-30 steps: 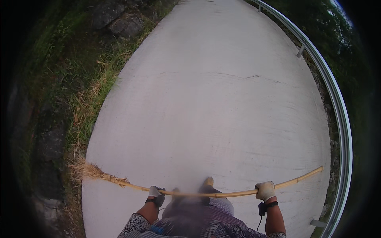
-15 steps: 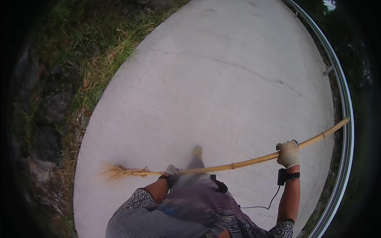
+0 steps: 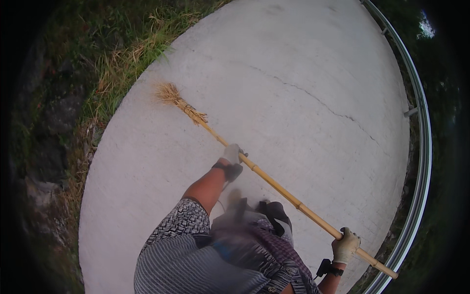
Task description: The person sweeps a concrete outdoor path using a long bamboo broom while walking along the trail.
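A long bamboo broom (image 3: 276,185) slants across in front of me, its straw head up at the left and its pole end down at the right. My left hand (image 3: 233,153), in a pale work glove, is closed round the pole a short way below the bristles. Near the other end of the pole, my right hand (image 3: 346,245) grips it in a similar glove. The tied bristles (image 3: 177,100) are over the pavement close to its grassy edge; whether they touch the surface is hard to tell.
Pale concrete pavement (image 3: 293,117) with a thin crack runs ahead. Grass (image 3: 132,63) and dark rocks (image 3: 58,117) border it on the left. A metal guardrail (image 3: 425,132) curves along the right side, near the pole's end. One of my shoes (image 3: 235,194) shows below the broom.
The broom has swung from nearly level to a steep slant. Its bristles and my left hand have moved forward, while my right hand has come down and back.
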A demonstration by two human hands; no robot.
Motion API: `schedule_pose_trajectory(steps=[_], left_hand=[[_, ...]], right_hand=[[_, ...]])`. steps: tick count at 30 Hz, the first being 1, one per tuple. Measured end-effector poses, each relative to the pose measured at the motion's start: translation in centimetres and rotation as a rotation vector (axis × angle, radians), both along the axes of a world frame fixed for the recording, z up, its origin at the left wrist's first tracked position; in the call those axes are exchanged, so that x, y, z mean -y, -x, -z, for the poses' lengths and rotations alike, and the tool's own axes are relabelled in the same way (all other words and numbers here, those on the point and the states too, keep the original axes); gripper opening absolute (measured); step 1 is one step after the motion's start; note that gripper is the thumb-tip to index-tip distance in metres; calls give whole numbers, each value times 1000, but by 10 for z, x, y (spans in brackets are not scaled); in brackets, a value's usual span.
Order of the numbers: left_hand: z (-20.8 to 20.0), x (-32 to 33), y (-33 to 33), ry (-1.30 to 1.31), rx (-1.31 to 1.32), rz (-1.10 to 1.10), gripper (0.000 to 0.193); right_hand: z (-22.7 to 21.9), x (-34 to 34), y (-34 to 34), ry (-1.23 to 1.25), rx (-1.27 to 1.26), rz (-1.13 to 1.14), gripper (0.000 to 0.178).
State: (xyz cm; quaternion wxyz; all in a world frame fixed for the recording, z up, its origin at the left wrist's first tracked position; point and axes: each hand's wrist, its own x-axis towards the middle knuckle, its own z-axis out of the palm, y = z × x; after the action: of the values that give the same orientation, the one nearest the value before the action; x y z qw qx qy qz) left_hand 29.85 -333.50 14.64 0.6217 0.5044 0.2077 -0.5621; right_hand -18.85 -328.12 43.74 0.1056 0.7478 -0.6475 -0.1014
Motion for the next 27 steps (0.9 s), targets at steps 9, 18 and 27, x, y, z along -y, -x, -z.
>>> schedule_pose_trajectory(steps=[9, 18, 27], left_hand=[[8, 73, -9, 37, 41, -28, 6], [40, 43, 42, -384, 67, -231, 10], [22, -4, 94, -472, -126, -543, 5]], right_hand=[[79, 61, 27, -295, 39, 25, 8], [83, 249, 69, -462, 75, -182, 8], [50, 427, -34, -381, -4, -604, 15]])
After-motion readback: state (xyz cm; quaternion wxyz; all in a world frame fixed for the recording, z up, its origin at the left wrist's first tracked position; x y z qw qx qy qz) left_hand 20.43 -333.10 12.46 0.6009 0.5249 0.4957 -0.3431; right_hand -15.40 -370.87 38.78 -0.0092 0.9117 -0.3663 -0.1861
